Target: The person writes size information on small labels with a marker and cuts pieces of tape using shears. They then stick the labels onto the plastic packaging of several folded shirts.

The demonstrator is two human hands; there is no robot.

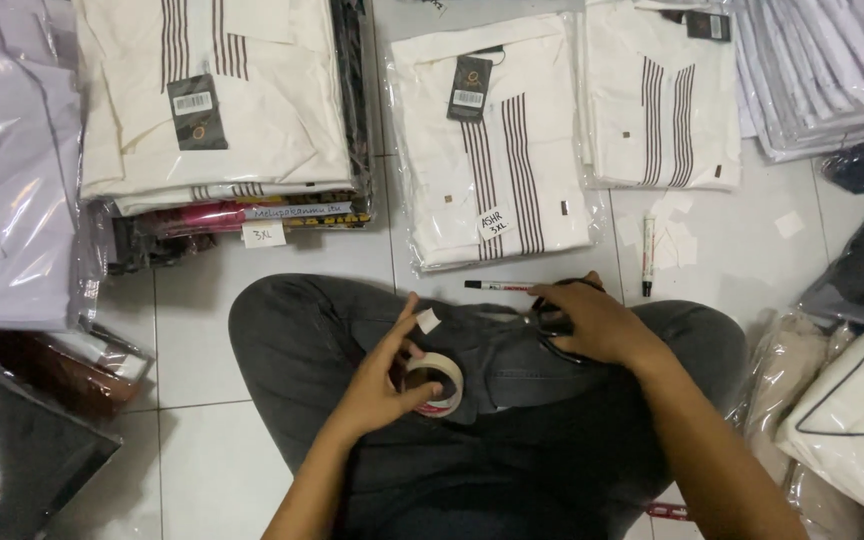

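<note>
The person sits cross-legged on the tiled floor point(202, 340), and the roll of masking tape point(435, 382) resting on the lap serves here as the reference point. The left hand point(384, 385) is closed around that roll, thumb and fingers clamped on its rim, with a short torn piece of tape point(428, 320) stuck to a raised fingertip just above the roll. To the right of the roll, the right hand point(592, 322) lies on the knee, fingers curled over a pair of black scissors point(552, 322); how firmly it holds them cannot be told, since the hand hides most of the handles. Just beyond the roll, on the floor, lies a black marker pen point(497, 286), and farther right a white marker point(648, 253) among small paper slips point(674, 240). Directly ahead of the roll lies a bagged cream shirt with dark stripes point(497, 135), bearing a handwritten size label point(493, 222) near its lower edge. Judged from this layout, the step in hand is preparing a tape label: a piece is already separated. The next move appears to call for freeing the right hand from the scissors and placing the piece squarely on a flat surface without letting it fold over.
</note>
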